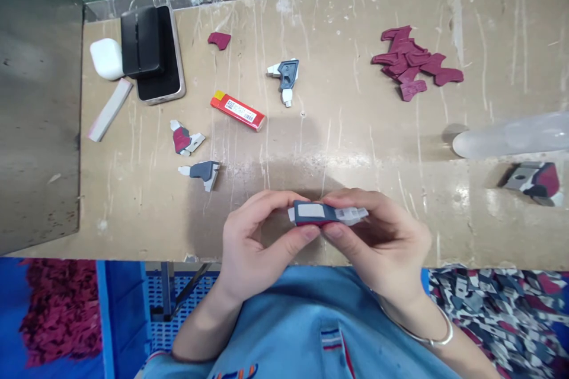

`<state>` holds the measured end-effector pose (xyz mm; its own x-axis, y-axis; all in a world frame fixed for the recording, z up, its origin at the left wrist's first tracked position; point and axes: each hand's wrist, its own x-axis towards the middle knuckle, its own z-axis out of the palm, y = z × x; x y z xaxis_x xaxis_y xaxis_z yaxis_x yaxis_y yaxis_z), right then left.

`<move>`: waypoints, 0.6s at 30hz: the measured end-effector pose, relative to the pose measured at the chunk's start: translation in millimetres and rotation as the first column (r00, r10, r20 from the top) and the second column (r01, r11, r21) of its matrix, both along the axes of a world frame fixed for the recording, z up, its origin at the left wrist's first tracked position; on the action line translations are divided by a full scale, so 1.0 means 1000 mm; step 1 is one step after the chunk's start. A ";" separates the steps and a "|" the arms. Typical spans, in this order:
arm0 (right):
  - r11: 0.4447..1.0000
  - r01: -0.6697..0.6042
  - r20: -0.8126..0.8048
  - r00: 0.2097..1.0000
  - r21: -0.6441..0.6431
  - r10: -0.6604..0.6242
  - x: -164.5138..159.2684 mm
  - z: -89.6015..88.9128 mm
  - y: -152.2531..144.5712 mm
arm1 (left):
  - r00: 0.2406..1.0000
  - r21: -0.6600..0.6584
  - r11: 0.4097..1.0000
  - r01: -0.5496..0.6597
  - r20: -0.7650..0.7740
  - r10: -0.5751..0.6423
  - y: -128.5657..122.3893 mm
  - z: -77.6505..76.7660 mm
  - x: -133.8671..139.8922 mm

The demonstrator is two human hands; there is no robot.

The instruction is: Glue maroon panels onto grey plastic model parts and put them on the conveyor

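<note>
- Just above the near edge of the worn beige tabletop, a small dark-blue plastic piece with light-grey rectangle, maroon side and translucent end is held between two hands.
- The left hand has its grip pinching the left part of this piece, thumb on the near side.
- The right hand has its grip pinching the other part, near the translucent end.
- To the left lie a dark-blue and light-grey angular piece and, just beyond it, a similar piece with maroon face.
- Farther from the hands lie a red rectangular packet with white label and a dark-blue and white angular piece.
- One flat maroon piece lies alone; a loose heap of flat maroon pieces lies at far right.
- Near the right edge, a translucent rounded cylinder lies beside a grey and maroon block.
</note>
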<state>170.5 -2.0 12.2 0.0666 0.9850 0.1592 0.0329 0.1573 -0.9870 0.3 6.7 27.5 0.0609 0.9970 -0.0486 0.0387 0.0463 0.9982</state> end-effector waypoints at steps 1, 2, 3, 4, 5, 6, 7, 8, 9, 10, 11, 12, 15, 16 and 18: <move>1.000 0.003 -0.030 1.000 -0.002 -0.003 -0.001 -0.001 0.000 | 1.000 0.014 1.000 -0.002 -0.016 0.002 0.001 0.000 0.001; 1.000 0.002 -0.057 0.998 -0.006 -0.002 -0.002 -0.002 0.000 | 1.000 0.021 1.000 0.000 -0.024 0.001 0.003 0.001 0.001; 1.000 0.001 -0.076 0.997 -0.010 -0.001 -0.003 -0.003 0.000 | 1.000 0.016 1.000 0.006 -0.028 -0.006 0.004 0.001 0.001; 1.000 0.001 -0.088 0.996 -0.008 -0.001 -0.003 -0.004 -0.001 | 1.000 0.002 1.000 0.014 -0.026 -0.014 0.005 0.002 0.000; 1.000 0.001 -0.095 0.995 0.000 -0.001 -0.003 -0.004 -0.001 | 0.999 -0.015 1.000 0.028 -0.018 -0.028 0.006 0.002 0.000; 1.000 0.002 -0.100 0.995 0.015 -0.001 -0.003 -0.004 -0.001 | 0.999 -0.030 0.999 0.044 -0.004 -0.044 0.007 0.002 0.000; 0.999 0.002 -0.101 0.995 0.032 0.001 -0.002 -0.005 -0.001 | 0.998 -0.030 0.998 0.055 0.010 -0.054 0.007 0.002 0.000; 0.999 -0.001 -0.099 0.995 0.046 0.005 -0.002 -0.005 -0.001 | 0.998 -0.017 0.998 0.058 0.019 -0.057 0.006 0.002 0.000; 0.999 -0.011 -0.092 0.996 0.053 0.016 -0.001 -0.005 -0.001 | 0.998 0.007 0.999 0.051 0.020 -0.051 0.006 0.002 0.000; 0.998 -0.029 -0.079 0.996 0.050 0.033 -0.001 -0.005 -0.001 | 0.999 0.041 0.999 0.036 0.012 -0.036 0.005 0.003 0.001; 0.998 -0.048 -0.068 0.996 0.038 0.051 0.000 -0.005 -0.001 | 1.000 0.078 0.997 0.020 -0.004 -0.020 0.004 0.002 0.001; 0.998 -0.062 -0.064 0.996 0.026 0.063 0.000 -0.005 0.000 | 1.000 0.113 0.994 0.008 -0.023 -0.005 0.003 0.002 0.002; 0.998 -0.053 -0.103 0.993 0.025 0.055 0.000 -0.004 0.001 | 0.997 0.151 0.988 0.034 -0.070 -0.024 0.001 0.001 0.002; 0.999 -0.036 -0.122 0.992 0.027 0.039 0.000 -0.003 0.000 | 0.996 0.143 0.988 0.057 -0.075 -0.046 0.000 0.000 0.002; 1.000 -0.009 -0.162 0.987 -0.016 0.006 0.000 0.000 0.000 | 0.991 0.125 0.985 0.121 -0.073 -0.112 0.000 -0.002 0.000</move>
